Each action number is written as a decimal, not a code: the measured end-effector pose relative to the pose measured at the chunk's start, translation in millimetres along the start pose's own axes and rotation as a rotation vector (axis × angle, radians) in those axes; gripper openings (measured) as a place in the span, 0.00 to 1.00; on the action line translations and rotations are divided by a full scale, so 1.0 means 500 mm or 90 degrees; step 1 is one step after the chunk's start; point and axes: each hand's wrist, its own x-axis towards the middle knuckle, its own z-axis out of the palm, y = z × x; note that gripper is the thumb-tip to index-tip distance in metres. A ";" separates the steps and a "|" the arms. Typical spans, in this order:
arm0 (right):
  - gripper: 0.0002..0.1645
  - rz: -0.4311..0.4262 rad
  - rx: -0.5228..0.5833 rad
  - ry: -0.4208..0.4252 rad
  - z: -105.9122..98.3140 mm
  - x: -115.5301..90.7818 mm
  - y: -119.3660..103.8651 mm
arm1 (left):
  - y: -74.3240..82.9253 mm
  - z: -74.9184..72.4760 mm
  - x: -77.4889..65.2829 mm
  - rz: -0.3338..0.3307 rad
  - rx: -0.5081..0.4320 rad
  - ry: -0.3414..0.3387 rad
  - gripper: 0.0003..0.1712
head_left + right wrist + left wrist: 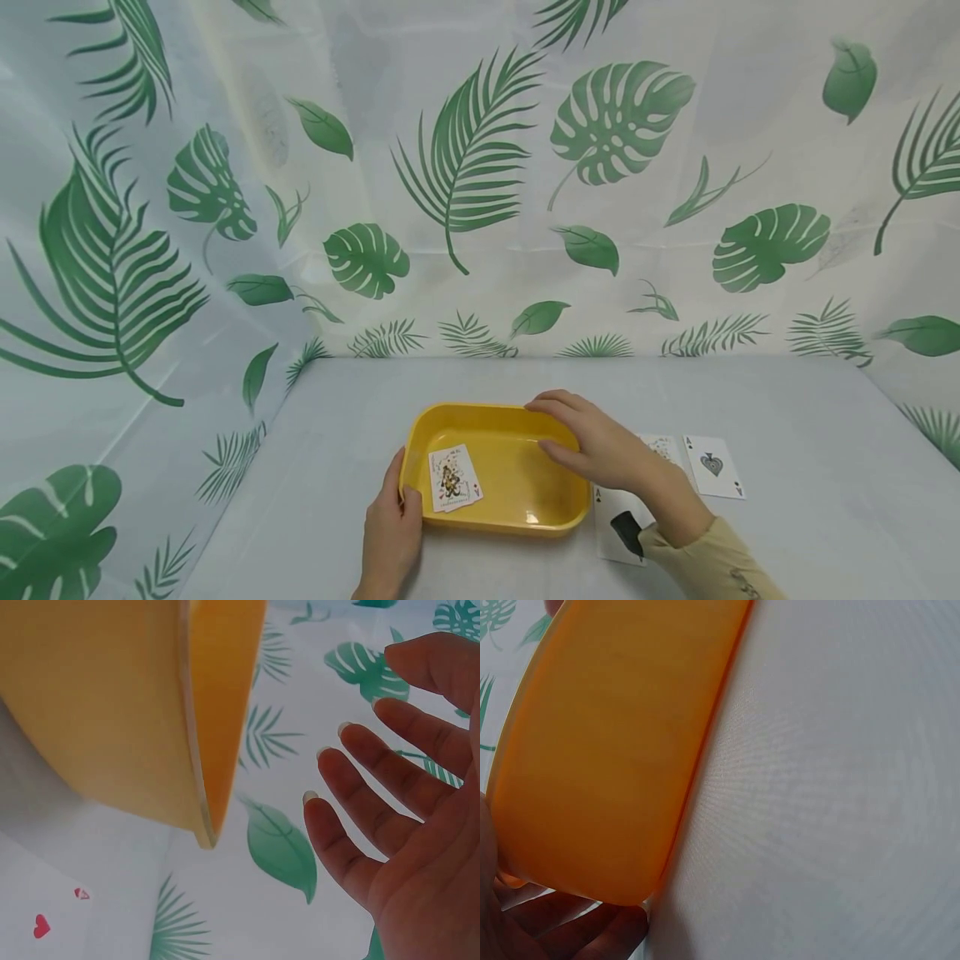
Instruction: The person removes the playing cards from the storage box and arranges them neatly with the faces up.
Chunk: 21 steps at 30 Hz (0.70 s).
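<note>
A yellow tray (510,527) stands on the white surface, and my left hand (393,525) grips its left side with the thumb at the rim. In the left wrist view, the fingers (592,930) lie against the tray's outer wall. Inside the tray, at the left, lies a joker card (450,479) over another card whose corner shows an ace. My right hand (600,442) is by the tray's right rim, its fingers extended. The right wrist view shows those fingers (382,787) spread apart from the tray with nothing in them.
Right of the tray lie an ace of spades (712,467), a card (663,447) partly behind my right forearm, and another ace card (611,521). A dark object (627,533) is at my right sleeve. Leaf-patterned sheets (480,275) rise behind and at the sides.
</note>
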 end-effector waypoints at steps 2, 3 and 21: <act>0.24 -0.006 0.001 0.000 0.003 0.003 0.000 | 0.000 0.000 0.000 -0.002 -0.001 -0.001 0.32; 0.24 -0.008 0.001 0.000 0.004 0.004 -0.001 | 0.000 0.000 0.000 -0.003 -0.002 -0.001 0.32; 0.25 -0.016 0.011 -0.011 0.020 0.028 -0.018 | 0.007 -0.003 -0.002 -0.018 0.001 -0.007 0.33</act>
